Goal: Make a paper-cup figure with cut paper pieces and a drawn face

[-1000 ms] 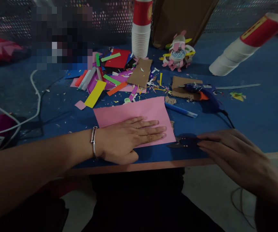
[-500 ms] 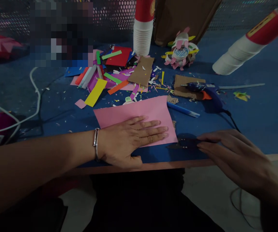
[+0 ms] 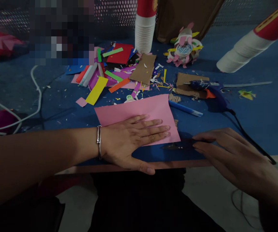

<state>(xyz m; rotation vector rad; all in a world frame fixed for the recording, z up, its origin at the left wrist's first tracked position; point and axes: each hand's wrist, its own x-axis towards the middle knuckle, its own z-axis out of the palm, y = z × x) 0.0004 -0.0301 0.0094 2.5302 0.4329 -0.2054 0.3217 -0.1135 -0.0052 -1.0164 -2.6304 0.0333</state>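
Your left hand [image 3: 129,141] is lying flat on pink rectangular paper [image 3: 131,111] near the brown edging [image 3: 173,165]; your right hand [image 3: 228,154] is pinching dark snips [image 3: 174,147]. Multicoloured paper scraps [image 3: 96,90] are crowding far-left; blue tabletop [image 3: 267,125] is stretching right.

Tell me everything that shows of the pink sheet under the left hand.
The pink sheet looks like plain paper or thin card, roughly four-sided, its visible face blank. It lies slantwise near the front edge of the blue table, its right side bowing slightly. The left hand rests palm down across its lower part, hiding much of the lower edge. A blue stick lies by its right side.
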